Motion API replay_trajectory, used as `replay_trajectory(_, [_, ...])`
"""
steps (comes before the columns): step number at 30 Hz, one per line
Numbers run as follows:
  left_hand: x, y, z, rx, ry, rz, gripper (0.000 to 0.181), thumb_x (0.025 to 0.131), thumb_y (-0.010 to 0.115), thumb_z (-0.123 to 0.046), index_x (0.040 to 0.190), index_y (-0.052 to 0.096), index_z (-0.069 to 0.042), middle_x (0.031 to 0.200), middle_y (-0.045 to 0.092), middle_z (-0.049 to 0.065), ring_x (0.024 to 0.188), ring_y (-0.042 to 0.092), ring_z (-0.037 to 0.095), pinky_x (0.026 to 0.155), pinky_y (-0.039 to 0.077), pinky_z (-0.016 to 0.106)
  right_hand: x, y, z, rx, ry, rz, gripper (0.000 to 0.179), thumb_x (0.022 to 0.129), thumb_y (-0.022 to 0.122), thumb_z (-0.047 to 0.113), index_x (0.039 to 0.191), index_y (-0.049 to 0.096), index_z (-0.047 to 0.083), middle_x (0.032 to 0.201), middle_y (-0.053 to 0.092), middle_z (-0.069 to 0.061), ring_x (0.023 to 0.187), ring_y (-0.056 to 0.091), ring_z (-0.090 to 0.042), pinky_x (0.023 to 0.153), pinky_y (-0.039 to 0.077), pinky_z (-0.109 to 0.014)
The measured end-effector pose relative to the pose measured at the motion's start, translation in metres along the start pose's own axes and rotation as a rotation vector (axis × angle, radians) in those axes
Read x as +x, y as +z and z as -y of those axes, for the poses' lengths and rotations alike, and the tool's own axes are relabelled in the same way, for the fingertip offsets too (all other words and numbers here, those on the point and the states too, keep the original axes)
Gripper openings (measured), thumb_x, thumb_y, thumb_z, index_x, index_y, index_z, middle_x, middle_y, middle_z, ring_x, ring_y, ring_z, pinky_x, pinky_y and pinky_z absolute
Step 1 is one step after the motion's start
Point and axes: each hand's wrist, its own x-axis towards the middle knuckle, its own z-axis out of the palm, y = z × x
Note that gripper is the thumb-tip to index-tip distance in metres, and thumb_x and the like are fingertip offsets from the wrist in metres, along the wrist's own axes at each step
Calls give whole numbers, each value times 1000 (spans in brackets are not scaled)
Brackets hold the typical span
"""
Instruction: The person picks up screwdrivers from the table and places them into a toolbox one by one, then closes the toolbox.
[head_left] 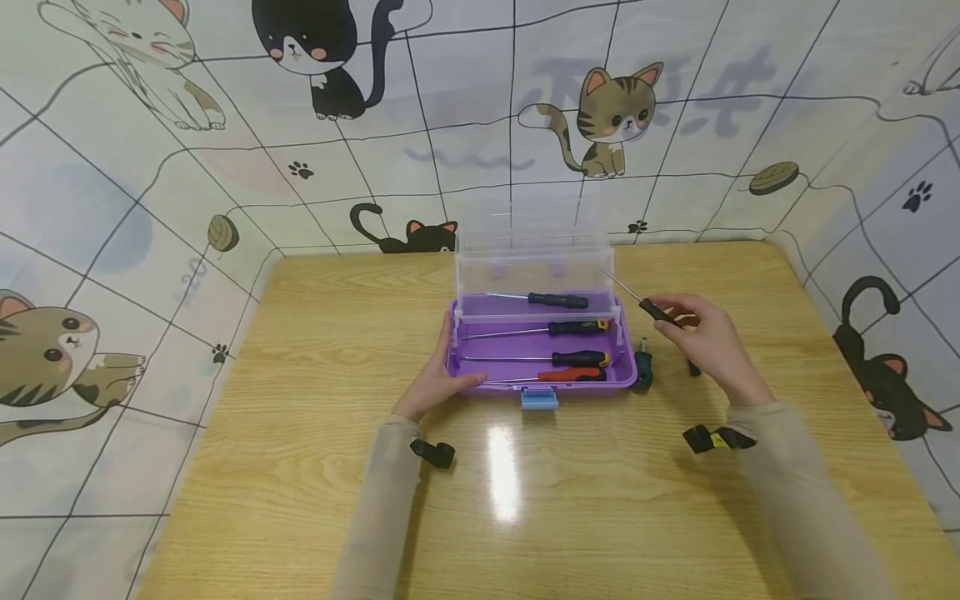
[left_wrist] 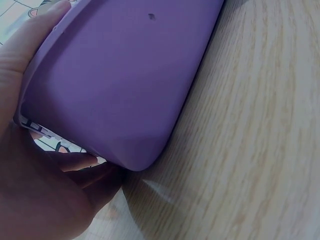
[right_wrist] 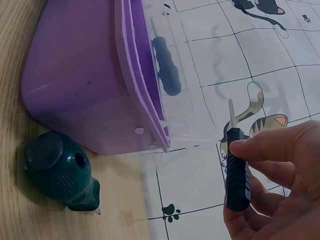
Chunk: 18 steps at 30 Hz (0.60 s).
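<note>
A purple toolbox (head_left: 585, 390) sits on the table with its transparent lid (head_left: 536, 275) raised. My left hand (head_left: 435, 383) grips its left end, thumb over the front rim and fingers around the side. Inside lie a black screwdriver (head_left: 558, 301), two with black-and-yellow handles (head_left: 577, 327), and one with a red-orange handle (head_left: 573, 375). My right hand (head_left: 705, 337) pinches another black screwdriver (right_wrist: 238, 172) by its handle, off the box's right side. Its thin shaft points up and left, overlapping the lid's right edge in the head view.
A short dark green tool (right_wrist: 62, 172) with a bulbous handle stands close to the box's right end. Part of a black object (head_left: 694, 367) shows beneath my right hand. A blue latch (head_left: 539, 398) hangs at the box front. Cat-patterned cloth (head_left: 480, 150) rises behind the wooden table (head_left: 315, 350).
</note>
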Motion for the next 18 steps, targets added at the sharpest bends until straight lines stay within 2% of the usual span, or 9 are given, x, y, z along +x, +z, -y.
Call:
replay_trajectory(12, [0,0,-1,29,-15,-3,120,80,77,-8,153,-15,-29,160,-14,3,144,-6,22,115,2,43,13,2,13,-2,-27,37,33,91,64,1,124,63,0,118,61,-18,93,51,-15,79,43,-22])
replay_trajectory(18, [0,-1,-1,43,-13,2,119,81,77,-9,153,-16,-28,160,-14,4,144,-6,23,115,1,43,19,4,18,-32,-40,61,33,91,63,0,124,64,2,115,62,-15,93,51,-17,80,44,-28])
